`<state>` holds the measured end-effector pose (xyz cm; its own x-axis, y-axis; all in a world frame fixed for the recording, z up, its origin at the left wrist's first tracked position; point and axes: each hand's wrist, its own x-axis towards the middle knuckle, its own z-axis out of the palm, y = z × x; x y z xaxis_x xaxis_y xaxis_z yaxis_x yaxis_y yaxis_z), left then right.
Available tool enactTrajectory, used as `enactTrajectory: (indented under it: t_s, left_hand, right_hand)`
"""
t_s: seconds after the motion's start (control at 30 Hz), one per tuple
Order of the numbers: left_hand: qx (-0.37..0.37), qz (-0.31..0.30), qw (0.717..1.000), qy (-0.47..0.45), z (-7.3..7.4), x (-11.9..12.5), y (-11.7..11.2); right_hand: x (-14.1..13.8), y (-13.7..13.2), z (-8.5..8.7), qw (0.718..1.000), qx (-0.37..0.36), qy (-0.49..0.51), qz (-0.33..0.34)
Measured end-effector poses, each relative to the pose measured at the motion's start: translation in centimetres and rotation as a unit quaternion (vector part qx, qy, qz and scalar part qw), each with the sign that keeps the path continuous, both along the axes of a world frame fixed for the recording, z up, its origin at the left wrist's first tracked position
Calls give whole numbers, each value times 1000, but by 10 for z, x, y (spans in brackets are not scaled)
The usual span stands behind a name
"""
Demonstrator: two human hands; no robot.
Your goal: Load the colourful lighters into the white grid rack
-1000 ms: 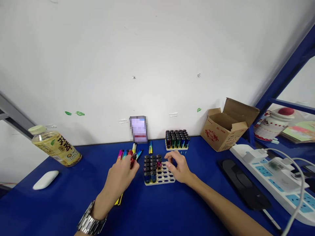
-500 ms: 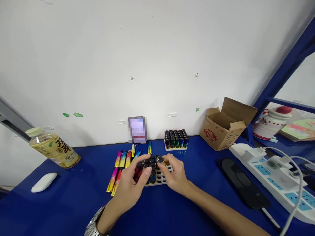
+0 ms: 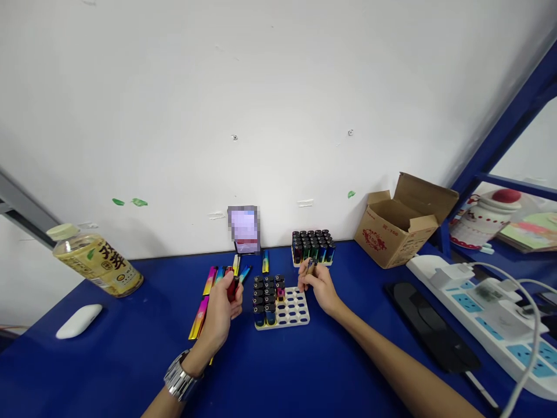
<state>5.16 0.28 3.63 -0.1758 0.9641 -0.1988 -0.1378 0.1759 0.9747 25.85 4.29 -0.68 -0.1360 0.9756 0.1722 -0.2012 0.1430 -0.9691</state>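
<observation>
My left hand (image 3: pixel 221 307) is closed around a red lighter (image 3: pixel 234 286), left of the white holder with oval slots (image 3: pixel 294 315). Dark-topped lighters (image 3: pixel 264 299) stand upright in the holder's two left columns, with two more at the back of the third column. Right of the holder, my right hand (image 3: pixel 321 285) pinches a dark-topped lighter (image 3: pixel 310 266), raised above the table. Several shiny, colourful lighters (image 3: pixel 209 281) lie flat beside and partly behind my left hand.
A full holder of lighters (image 3: pixel 313 247) stands at the wall, near a phone with a blurred screen (image 3: pixel 245 229). To the right are an open cardboard box (image 3: pixel 387 235), a black phone (image 3: pixel 430 325) and a power strip (image 3: pixel 487 325). A bottle (image 3: pixel 96 261) and white case (image 3: pixel 79 321) sit left.
My hands have moved apart from the holder, the left one leftward with a red lighter, the right one rightward and up with a lighter. Two lighters now show in the third column.
</observation>
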Motion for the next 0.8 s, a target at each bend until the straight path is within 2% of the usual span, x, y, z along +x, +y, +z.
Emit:
enactTrajectory:
  t_s: [0.1, 0.23, 0.43, 0.57, 0.8]
  left_hand:
    - [-44, 10, 999, -11, 5, 1, -1]
    - [-55, 28, 998, -28, 10, 3, -2]
    - [-63, 30, 998, -10, 5, 0, -1]
    - [-63, 23, 998, -6, 3, 0, 0]
    - [-49, 37, 997, 38, -4, -1, 0]
  right_hand:
    - [1, 2, -1, 999, 7, 29, -14]
    - [3, 4, -5, 998, 9, 66, -9]
    - [2, 5, -8, 996, 21, 85, -10]
    - [0, 5, -5, 995, -1, 102, -18]
    - [0, 7, -10, 991, -94, 92, -5]
